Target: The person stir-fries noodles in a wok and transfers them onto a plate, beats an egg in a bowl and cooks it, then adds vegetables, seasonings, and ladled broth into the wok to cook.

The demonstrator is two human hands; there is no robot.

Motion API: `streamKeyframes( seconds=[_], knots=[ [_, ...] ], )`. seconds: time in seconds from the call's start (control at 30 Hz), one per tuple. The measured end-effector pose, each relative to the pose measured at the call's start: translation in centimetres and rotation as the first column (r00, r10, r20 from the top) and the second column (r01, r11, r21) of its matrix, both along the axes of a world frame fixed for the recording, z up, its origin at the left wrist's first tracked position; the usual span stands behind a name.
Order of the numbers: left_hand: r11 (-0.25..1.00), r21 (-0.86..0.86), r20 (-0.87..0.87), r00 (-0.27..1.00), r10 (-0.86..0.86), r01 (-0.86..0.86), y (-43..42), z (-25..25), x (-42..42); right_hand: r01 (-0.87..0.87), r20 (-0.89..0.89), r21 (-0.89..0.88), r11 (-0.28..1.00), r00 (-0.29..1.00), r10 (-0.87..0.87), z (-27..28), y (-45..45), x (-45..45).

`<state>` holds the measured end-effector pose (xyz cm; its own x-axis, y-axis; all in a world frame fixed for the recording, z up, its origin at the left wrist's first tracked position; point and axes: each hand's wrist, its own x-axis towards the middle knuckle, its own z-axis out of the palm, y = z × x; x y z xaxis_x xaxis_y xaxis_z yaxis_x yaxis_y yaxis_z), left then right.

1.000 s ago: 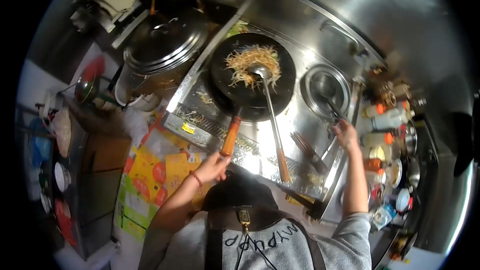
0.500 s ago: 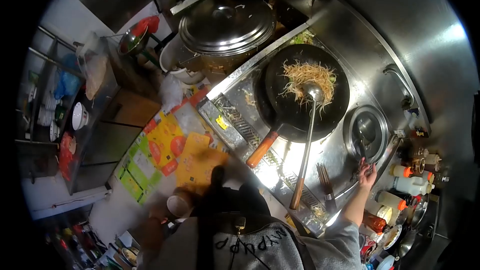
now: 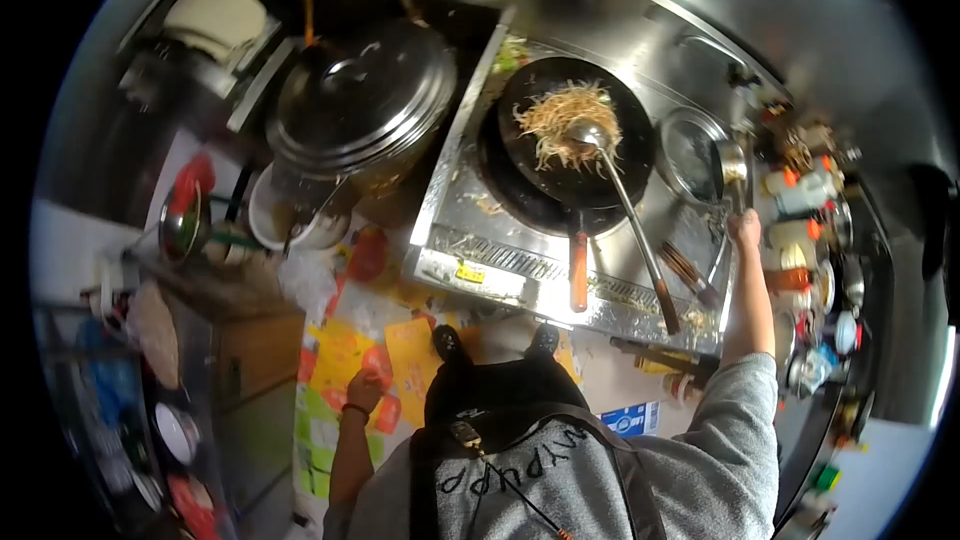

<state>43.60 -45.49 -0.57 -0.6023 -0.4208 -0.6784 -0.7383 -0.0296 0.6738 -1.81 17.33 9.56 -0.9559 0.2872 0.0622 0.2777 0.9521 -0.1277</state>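
My right hand (image 3: 743, 228) is closed round the handle of a small metal ladle (image 3: 731, 162), whose cup is raised over the rim of a round metal water pot (image 3: 690, 155). My left hand (image 3: 365, 390) hangs low over the floor at my side. Its fingers look loosely curled, and nothing shows in them. On the stove, a black wok (image 3: 577, 185) with a wooden handle holds pale shredded food (image 3: 558, 120). A long-handled ladle (image 3: 630, 215) rests in the food, its wooden end over the stove's front edge. A brush-like tool (image 3: 690, 273) lies to its right.
A large lidded pot (image 3: 360, 100) stands left of the stove (image 3: 450, 220). Orange-capped bottles (image 3: 795, 230) and other containers line the right side. A white bucket (image 3: 285, 210) is left, and printed sheets (image 3: 335, 360) cover the floor. A cabinet (image 3: 250, 340) stands at left.
My right hand has taken hold of the small ladle and raised it from the round pot. A pale round container by my left hand is out of view. The view has turned.
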Motion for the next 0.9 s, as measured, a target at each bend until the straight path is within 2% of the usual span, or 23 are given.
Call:
streamKeyframes(
  seconds=[0.03, 0.13, 0.2, 0.23, 0.27, 0.3, 0.33, 0.37, 0.4, 0.43, 0.47, 0.53, 0.57, 0.63, 0.67, 0.7, 0.73, 0.77, 0.8, 0.83, 0.87, 0.9],
  knots=[
    [0.998, -0.052, 0.047, 0.999, -0.021, 0.024, -2.4, -1.6, 0.5, 0.088, 0.004, 0.047, 0.995, 0.996, -0.088, 0.8, -0.4, 1.1],
    [0.977, -0.184, 0.181, 0.981, -0.073, 0.107, -8.2, -5.9, 1.5, 0.250, -0.062, 0.020, 0.968, 0.967, -0.248, 1.0, 0.5, 4.1],
    [0.907, -0.284, 0.230, 0.940, -0.251, 0.311, -8.8, -2.5, -1.8, 0.123, -0.095, 0.198, 0.972, 0.990, -0.106, 1.3, 1.3, 7.4],
    [0.832, -0.352, 0.254, 0.899, -0.357, 0.429, -8.4, 1.2, -4.5, 0.077, -0.195, 0.204, 0.976, 0.980, -0.037, -0.4, 3.5, 8.4],
    [0.738, -0.420, 0.283, 0.849, -0.446, 0.528, -7.9, 4.9, -7.1, 0.166, -0.196, 0.241, 0.956, 0.973, -0.120, -2.4, 5.5, 8.2],
    [0.693, -0.584, 0.072, 0.877, -0.476, 0.424, -8.6, 4.1, -7.2, 0.146, -0.217, 0.036, 0.989, 0.967, -0.135, 0.4, 2.9, 10.1],
    [0.725, -0.625, -0.080, 0.900, -0.428, 0.290, -8.8, 3.3, -8.3, 0.090, -0.278, -0.175, 0.980, 0.951, -0.137, -2.2, 5.9, 9.6],
    [0.748, -0.644, -0.231, 0.893, -0.387, 0.157, -8.4, 3.0, -10.0, 0.314, 0.003, -0.718, 0.622, 0.894, -0.448, -2.2, 6.1, 9.5],
    [0.736, -0.654, -0.254, 0.867, -0.428, 0.171, -8.1, 4.4, -12.0, 0.130, 0.005, -0.972, 0.197, 0.845, -0.534, -5.1, 8.9, 10.1],
    [0.723, -0.664, -0.276, 0.837, -0.472, 0.189, -8.1, 5.9, -14.3, 0.078, 0.170, -0.983, -0.166, 0.731, -0.661, 2.0, 0.0, 12.3],
    [0.690, -0.691, -0.255, 0.821, -0.511, 0.215, -9.0, 6.5, -16.4, -0.118, 0.063, -0.968, -0.223, 0.743, -0.666, 2.0, -1.5, 14.1],
    [0.653, -0.711, -0.243, 0.781, -0.575, 0.259, -10.9, 8.1, -22.1, -0.210, 0.163, -0.862, -0.462, 0.746, -0.645, 2.3, -4.0, 18.0],
    [0.645, -0.705, -0.239, 0.758, -0.607, 0.294, -12.1, 9.1, -25.2, -0.280, 0.167, -0.623, -0.730, 0.865, -0.474, 3.3, -5.9, 20.8],
    [0.491, -0.821, -0.208, 0.648, -0.733, 0.292, -14.9, 8.8, -31.9, -0.207, 0.232, -0.892, -0.402, 0.553, -0.800, 9.4, -17.5, 21.5],
    [0.476, -0.827, -0.212, 0.618, -0.757, 0.299, -16.2, 8.3, -35.7, -0.230, 0.154, -0.908, -0.349, 0.591, -0.792, 8.4, -17.1, 22.9],
    [0.461, -0.834, -0.217, 0.589, -0.779, 0.303, -17.9, 7.5, -39.7, -0.273, 0.126, -0.887, -0.371, 0.632, -0.765, 8.0, -18.3, 24.7],
    [0.371, -0.886, -0.161, 0.563, -0.810, 0.280, -19.2, 6.3, -43.6, -0.311, 0.097, -0.863, -0.397, 0.671, -0.735, 7.7, -19.4, 26.6],
    [0.279, -0.928, -0.109, 0.537, -0.836, 0.245, -21.4, 4.7, -48.0, -0.361, 0.104, -0.793, -0.492, 0.715, -0.692, 8.5, -22.6, 27.6],
    [0.279, -0.931, -0.117, 0.528, -0.841, 0.237, -25.0, 2.2, -53.0, -0.284, 0.041, -0.896, -0.343, 0.713, -0.700, 8.6, -25.7, 28.6],
    [0.157, -0.942, 0.032, 0.548, -0.836, 0.295, -26.9, -1.1, -56.6, -0.177, -0.015, -0.971, -0.159, 0.714, -0.699, 9.4, -28.0, 29.9],
    [0.036, -0.934, 0.177, 0.548, -0.818, 0.356, -28.1, -4.5, -59.6, -0.123, 0.009, -0.981, -0.148, 0.737, -0.676, 9.7, -30.2, 30.2],
    [-0.055, -0.838, 0.377, 0.505, -0.776, 0.542, -27.9, -3.0, -60.9, -0.070, 0.036, -0.989, -0.133, 0.750, -0.661, 10.3, -32.6, 30.8]
  ],
)
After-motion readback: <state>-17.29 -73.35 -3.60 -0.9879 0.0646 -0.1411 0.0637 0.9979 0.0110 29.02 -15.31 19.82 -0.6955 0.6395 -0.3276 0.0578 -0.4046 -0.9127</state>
